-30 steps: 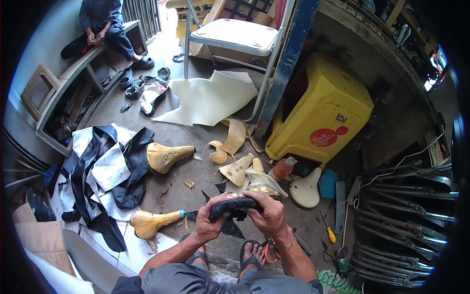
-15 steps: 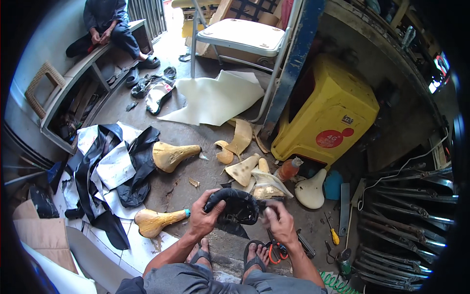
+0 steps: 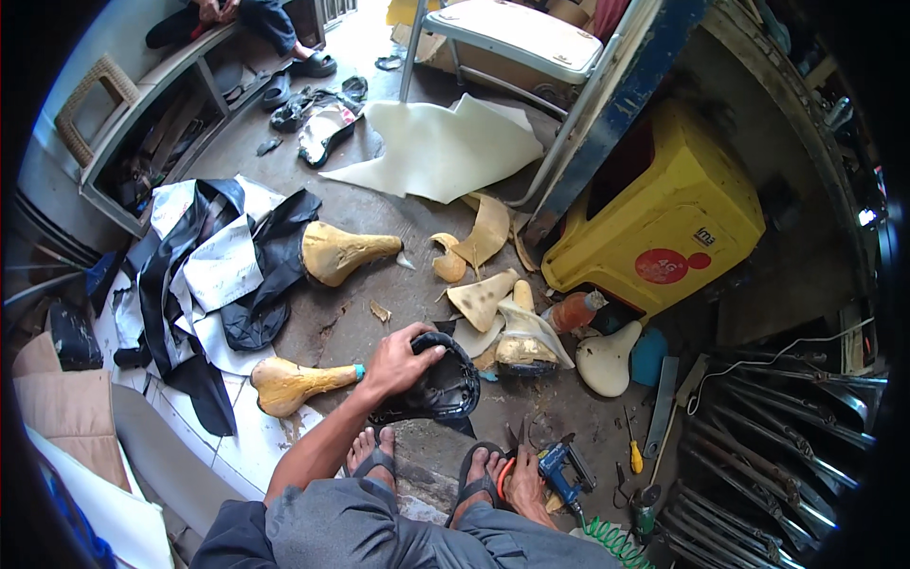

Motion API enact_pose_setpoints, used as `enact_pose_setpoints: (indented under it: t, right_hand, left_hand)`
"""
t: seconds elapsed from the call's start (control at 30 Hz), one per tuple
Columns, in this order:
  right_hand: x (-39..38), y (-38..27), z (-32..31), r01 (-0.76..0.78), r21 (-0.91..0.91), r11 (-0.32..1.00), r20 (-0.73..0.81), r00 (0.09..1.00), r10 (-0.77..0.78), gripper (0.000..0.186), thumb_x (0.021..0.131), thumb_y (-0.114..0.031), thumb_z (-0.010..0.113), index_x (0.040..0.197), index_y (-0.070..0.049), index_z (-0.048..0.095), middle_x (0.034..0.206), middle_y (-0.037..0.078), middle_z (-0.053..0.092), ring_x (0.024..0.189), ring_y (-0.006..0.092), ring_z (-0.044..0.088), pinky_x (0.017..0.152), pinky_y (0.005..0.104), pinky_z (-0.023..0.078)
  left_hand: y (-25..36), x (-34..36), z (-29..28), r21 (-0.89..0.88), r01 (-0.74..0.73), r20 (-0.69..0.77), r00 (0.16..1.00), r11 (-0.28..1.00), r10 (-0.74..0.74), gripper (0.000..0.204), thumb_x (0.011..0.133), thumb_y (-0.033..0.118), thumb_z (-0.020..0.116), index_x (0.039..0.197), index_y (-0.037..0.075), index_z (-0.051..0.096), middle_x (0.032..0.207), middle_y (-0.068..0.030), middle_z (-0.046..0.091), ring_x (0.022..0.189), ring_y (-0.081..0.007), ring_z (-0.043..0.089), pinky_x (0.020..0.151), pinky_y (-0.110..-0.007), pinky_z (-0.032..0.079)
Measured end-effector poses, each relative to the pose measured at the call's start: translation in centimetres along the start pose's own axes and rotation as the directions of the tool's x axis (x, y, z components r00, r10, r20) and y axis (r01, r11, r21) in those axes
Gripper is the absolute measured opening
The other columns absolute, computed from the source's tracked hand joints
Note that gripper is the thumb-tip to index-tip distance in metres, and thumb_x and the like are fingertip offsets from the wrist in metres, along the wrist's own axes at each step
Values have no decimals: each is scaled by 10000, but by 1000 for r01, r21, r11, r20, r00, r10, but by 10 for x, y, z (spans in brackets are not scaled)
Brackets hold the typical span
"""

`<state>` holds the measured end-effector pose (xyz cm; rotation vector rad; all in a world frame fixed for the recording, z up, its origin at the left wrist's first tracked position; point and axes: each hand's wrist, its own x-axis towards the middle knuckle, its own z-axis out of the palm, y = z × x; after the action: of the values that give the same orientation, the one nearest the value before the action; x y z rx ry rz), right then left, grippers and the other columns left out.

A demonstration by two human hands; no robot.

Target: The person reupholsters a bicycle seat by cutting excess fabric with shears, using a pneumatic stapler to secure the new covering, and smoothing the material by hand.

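My left hand (image 3: pixel 403 365) grips a black saddle (image 3: pixel 445 384) by its rim, with the hollow underside facing up, above my feet. Low beside my right foot, my right hand (image 3: pixel 528 488) closes on the scissors (image 3: pixel 505 474) by the orange handle; their dark blades point away from me. Part of the handle is hidden under the fingers. Immediately right of that hand lies a blue staple gun (image 3: pixel 561 476) with a green coiled hose (image 3: pixel 611 542). A yellowish bare saddle (image 3: pixel 294 384) rests on the floor left of my left hand.
Another yellowish saddle (image 3: pixel 346 253) lies by black and white sheet scraps (image 3: pixel 223 275). Foam pieces (image 3: pixel 483 296), an orange bottle (image 3: pixel 573 311) and a cream saddle (image 3: pixel 607 360) sit ahead. A yellow plastic stool (image 3: pixel 654 218), metal frames (image 3: pixel 787 455) and a screwdriver (image 3: pixel 635 446) are rightward. Someone sits far left.
My right hand has left the black saddle and moved down to the scissors on the floor. My left hand alone now holds the saddle, tipped lower. The view has shifted downward.
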<state>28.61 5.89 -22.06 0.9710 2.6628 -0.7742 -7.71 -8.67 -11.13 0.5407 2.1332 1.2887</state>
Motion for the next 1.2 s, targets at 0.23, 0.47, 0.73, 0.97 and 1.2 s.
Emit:
enact_pose_setpoints:
  t: [0.23, 0.47, 0.73, 0.97, 1.2]
  right_hand:
    - [-18, -11, 8, -43, -104, 994, -16, 999, 42, 717, 820, -131, 699, 1479, -57, 427, 1265, 291, 467, 1038, 470, 616, 840, 490, 551]
    - [-5, -22, -11, -180, -101, 979, 85, 978, 188, 754, 792, -160, 722, 1473, -80, 407, 1364, 324, 416, 1112, 515, 584, 877, 524, 538]
    - [-9, -14, -5, -189, -177, 966, 23, 980, 196, 615, 864, -216, 669, 1416, -82, 433, 1255, 280, 485, 974, 468, 653, 798, 532, 546]
    - [15, -15, -20, -192, -252, 948, 126, 965, 229, 586, 859, -260, 676, 1401, -163, 476, 1168, 278, 529, 889, 506, 670, 732, 557, 543]
    - [10, -17, -24, -306, -232, 923, 168, 923, 348, 640, 871, -311, 657, 1467, -196, 454, 1217, 281, 530, 948, 502, 666, 785, 574, 535]
  left_hand:
    - [-78, 56, 24, 326, -30, 446, 886, 945, -125, 538, 819, 419, 763, 1271, 137, 682, 1114, -192, 732, 1048, -344, 703, 906, -419, 538]
    - [-104, 66, 44, 387, -145, 495, 866, 910, -73, 517, 822, 347, 756, 1275, 115, 671, 1100, -212, 721, 1045, -406, 679, 922, -463, 531]
    - [-84, 4, 71, 635, -417, -47, 819, 650, 571, 286, 769, 106, 758, 1044, 69, 691, 1166, -132, 602, 1254, -363, 512, 1050, -491, 412]
    - [-103, -7, 84, 704, -471, 203, 851, 531, 484, 178, 848, 196, 610, 882, 93, 750, 1445, -146, 518, 1477, -364, 308, 1211, -565, 192]
    - [-96, -2, 85, 715, -490, 283, 855, 498, 434, 199, 833, 214, 623, 899, 94, 768, 1489, -119, 489, 1484, -342, 302, 1189, -555, 253]
